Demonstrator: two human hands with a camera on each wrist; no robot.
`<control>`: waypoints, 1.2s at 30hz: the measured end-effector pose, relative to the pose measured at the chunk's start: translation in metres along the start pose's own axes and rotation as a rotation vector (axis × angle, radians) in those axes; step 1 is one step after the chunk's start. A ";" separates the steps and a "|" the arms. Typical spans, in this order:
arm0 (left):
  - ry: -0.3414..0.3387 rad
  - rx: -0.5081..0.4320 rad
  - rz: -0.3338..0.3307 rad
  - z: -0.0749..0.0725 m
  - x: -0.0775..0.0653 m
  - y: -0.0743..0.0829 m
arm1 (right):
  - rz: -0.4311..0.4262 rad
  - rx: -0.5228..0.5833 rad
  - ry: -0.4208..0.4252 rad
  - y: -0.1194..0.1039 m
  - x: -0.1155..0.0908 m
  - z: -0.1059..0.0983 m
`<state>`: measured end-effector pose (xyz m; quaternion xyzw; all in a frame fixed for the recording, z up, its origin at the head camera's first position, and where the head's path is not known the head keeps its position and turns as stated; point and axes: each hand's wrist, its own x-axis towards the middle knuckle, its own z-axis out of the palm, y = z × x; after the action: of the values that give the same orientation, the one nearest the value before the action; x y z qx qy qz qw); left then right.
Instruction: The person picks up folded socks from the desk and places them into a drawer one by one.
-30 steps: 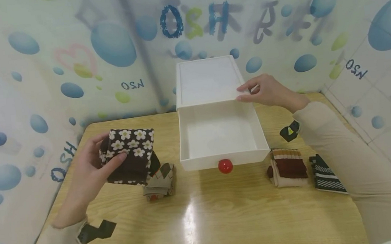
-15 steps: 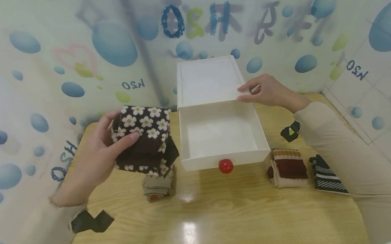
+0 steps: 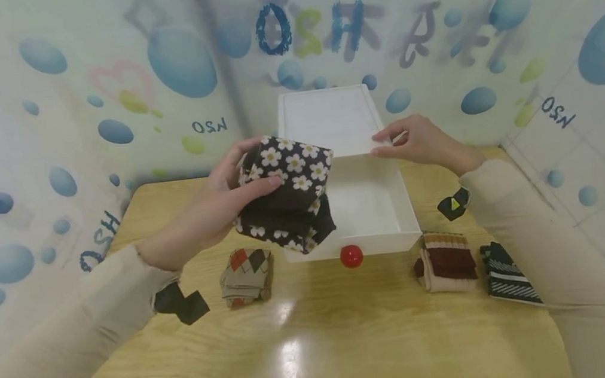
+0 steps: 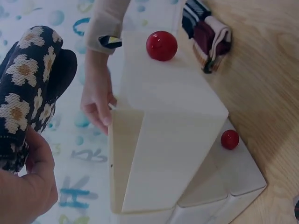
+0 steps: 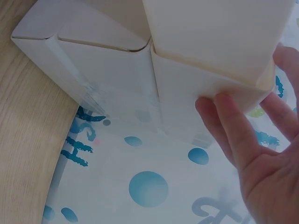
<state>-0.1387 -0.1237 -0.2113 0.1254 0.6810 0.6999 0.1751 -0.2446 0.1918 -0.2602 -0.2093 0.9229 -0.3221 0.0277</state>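
My left hand point(image 3: 210, 212) grips a folded pair of dark brown socks point(image 3: 286, 190) with white flowers, thumb across the front. The bundle is held up before the left part of a pulled-out white drawer point(image 3: 367, 246) with a red knob point(image 3: 351, 257). The visible part of the drawer's inside is bare. At the front right top corner of the white drawer unit point(image 3: 328, 111), my right hand point(image 3: 422, 142) pinches the edge. In the right wrist view its fingertips point(image 5: 224, 100) press the unit's side wall.
Folded argyle socks point(image 3: 246, 277) lie left of the drawer. To its right are maroon-and-beige socks point(image 3: 449, 261) and black-and-white striped socks point(image 3: 508, 274). In the left wrist view, a lower drawer with another red knob point(image 4: 230, 139) shows beneath. A patterned wall stands behind the wooden table point(image 3: 343, 341).
My left hand has carried the flowered socks right and up, from above the argyle socks to in front of the open drawer. My right hand has stayed at the unit's corner.
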 end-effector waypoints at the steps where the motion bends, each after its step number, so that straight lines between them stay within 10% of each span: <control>1: -0.008 0.011 -0.012 0.003 0.003 0.000 | 0.003 -0.005 0.000 0.000 0.000 0.000; 26: -0.096 0.425 -0.157 0.030 0.081 -0.003 | -0.025 -0.021 0.008 0.004 0.004 0.001; 36: -0.105 0.355 -0.255 0.054 0.092 -0.014 | -0.043 -0.031 0.019 0.002 0.003 -0.001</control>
<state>-0.1985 -0.0364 -0.2290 0.1035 0.7938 0.5339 0.2724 -0.2485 0.1927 -0.2606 -0.2266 0.9232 -0.3103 0.0085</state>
